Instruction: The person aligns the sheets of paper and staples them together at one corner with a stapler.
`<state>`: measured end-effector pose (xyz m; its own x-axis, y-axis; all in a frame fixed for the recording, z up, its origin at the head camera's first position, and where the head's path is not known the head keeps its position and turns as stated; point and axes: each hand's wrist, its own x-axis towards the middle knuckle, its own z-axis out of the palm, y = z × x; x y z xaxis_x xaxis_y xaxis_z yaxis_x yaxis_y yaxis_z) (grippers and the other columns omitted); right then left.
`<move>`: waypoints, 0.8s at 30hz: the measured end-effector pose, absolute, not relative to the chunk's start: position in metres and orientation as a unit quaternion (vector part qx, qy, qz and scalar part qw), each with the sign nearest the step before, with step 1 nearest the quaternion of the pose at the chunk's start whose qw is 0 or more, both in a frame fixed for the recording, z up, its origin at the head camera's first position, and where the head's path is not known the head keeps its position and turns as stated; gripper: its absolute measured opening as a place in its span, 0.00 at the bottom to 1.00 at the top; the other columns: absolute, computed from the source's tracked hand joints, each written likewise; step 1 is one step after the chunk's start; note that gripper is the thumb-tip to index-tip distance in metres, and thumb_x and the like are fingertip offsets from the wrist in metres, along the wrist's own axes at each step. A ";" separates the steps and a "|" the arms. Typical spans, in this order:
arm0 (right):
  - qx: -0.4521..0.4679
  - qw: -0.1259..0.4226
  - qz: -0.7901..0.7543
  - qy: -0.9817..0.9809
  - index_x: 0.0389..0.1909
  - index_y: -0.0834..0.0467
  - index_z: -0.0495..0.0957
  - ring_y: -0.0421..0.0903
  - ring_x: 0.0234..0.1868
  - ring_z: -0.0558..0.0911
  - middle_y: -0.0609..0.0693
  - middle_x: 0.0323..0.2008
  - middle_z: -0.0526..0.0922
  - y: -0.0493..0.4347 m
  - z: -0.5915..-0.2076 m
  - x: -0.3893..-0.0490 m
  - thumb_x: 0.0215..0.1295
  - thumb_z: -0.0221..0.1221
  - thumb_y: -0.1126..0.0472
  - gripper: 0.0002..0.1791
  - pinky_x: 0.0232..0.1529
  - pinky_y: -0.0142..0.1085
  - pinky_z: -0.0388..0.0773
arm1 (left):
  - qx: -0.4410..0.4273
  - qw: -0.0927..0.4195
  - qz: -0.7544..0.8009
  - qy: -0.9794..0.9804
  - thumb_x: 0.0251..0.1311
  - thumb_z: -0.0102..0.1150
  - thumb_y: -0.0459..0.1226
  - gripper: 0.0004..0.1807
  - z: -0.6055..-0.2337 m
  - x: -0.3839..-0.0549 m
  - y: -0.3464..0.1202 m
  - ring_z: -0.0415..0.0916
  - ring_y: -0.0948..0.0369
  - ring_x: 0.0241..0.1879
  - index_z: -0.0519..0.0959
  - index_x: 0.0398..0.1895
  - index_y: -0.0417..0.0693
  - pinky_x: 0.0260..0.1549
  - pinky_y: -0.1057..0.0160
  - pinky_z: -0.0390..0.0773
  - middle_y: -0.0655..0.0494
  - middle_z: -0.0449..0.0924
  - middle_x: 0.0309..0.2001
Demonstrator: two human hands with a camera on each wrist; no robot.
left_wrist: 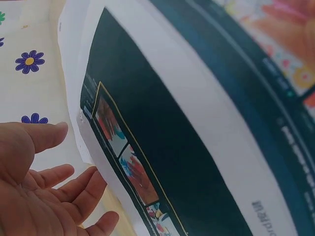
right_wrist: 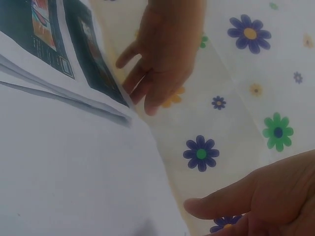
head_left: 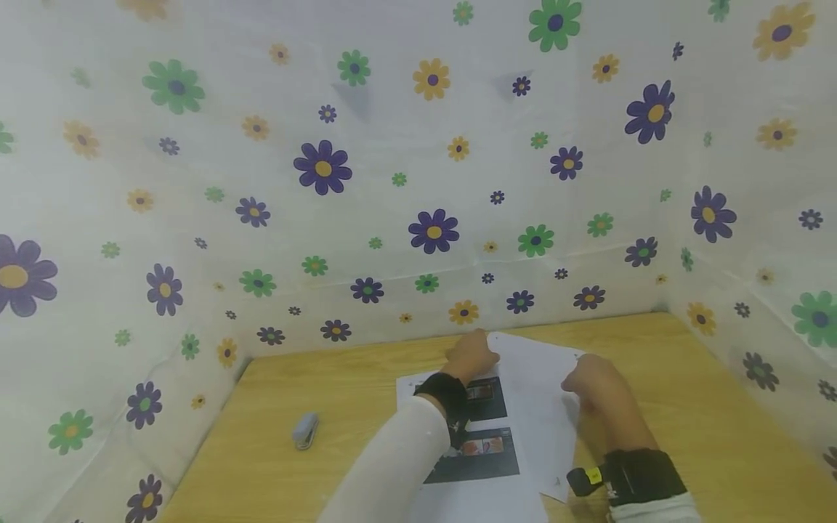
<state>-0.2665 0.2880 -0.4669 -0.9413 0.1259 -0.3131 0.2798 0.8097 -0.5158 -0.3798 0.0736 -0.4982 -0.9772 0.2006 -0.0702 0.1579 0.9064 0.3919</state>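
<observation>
Left hand [head_left: 472, 356] found at the far edge of the paper, thumb and fingers apart, gripping nothing that I can see from the left wrist camera. Right hand [head_left: 595, 378] noted at the far right corner of a blank-faced sheet [head_left: 539, 407]; on the right wrist view I observe its thumb extended, with a gap below it and no paper within. Blank-faced sheet lies to the right of a printed sheet [head_left: 474, 472] bearing dark panels with colour pictures; the two overlap, but I cannot tell which is uppermost. Both lie on the wood-toned table [head_left: 248, 465], right of centre. A grey stapler [head_left: 305, 430] sits to their left, well apart from them. Black bands [head_left: 644, 476] noted on both wrists. Flower-patterned sheeting [head_left: 386, 145] surrounds the table's back and sides.
</observation>
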 end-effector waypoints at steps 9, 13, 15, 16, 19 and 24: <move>0.128 0.113 -0.311 0.935 0.59 0.80 0.70 0.60 0.46 0.82 0.73 0.54 0.78 0.282 -0.468 -0.266 0.64 0.64 0.59 0.31 0.52 0.51 0.80 | 0.106 0.059 0.205 0.971 0.60 0.68 0.44 0.22 -0.487 -0.369 0.073 0.80 0.49 0.52 0.78 0.54 0.43 0.57 0.37 0.73 0.48 0.84 0.51; 0.120 0.099 -0.318 0.935 0.53 0.80 0.72 0.54 0.33 0.80 0.66 0.38 0.82 0.281 -0.470 -0.265 0.62 0.65 0.59 0.29 0.38 0.45 0.79 | 0.102 0.052 0.220 0.969 0.61 0.67 0.42 0.22 -0.486 -0.363 0.072 0.80 0.47 0.56 0.77 0.55 0.42 0.59 0.36 0.70 0.46 0.83 0.53; 0.115 0.089 -0.326 0.934 0.51 0.80 0.74 0.54 0.33 0.80 0.63 0.35 0.81 0.280 -0.472 -0.264 0.62 0.64 0.59 0.27 0.38 0.45 0.79 | 0.090 0.048 0.237 0.966 0.62 0.65 0.42 0.22 -0.486 -0.361 0.073 0.79 0.46 0.56 0.75 0.56 0.41 0.60 0.35 0.69 0.45 0.83 0.53; 0.112 0.084 -0.327 0.934 0.49 0.79 0.75 0.55 0.34 0.79 0.62 0.35 0.81 0.280 -0.472 -0.264 0.62 0.64 0.60 0.26 0.39 0.45 0.79 | 0.084 0.047 0.245 0.965 0.63 0.64 0.42 0.22 -0.487 -0.361 0.074 0.78 0.46 0.56 0.75 0.56 0.40 0.60 0.35 0.69 0.45 0.82 0.53; 0.110 0.078 -0.348 0.928 0.44 0.76 0.76 0.56 0.36 0.78 0.62 0.34 0.80 0.279 -0.470 -0.265 0.62 0.62 0.61 0.20 0.37 0.45 0.79 | 0.068 0.044 0.264 0.961 0.62 0.62 0.40 0.21 -0.489 -0.361 0.076 0.78 0.46 0.56 0.74 0.55 0.40 0.60 0.33 0.67 0.44 0.82 0.52; 0.099 0.069 -0.369 0.922 0.35 0.74 0.79 0.53 0.30 0.78 0.59 0.29 0.79 0.280 -0.466 -0.264 0.58 0.61 0.64 0.14 0.29 0.39 0.76 | 0.076 0.021 0.274 0.958 0.56 0.64 0.37 0.22 -0.493 -0.358 0.078 0.79 0.47 0.56 0.75 0.55 0.42 0.58 0.34 0.68 0.46 0.84 0.53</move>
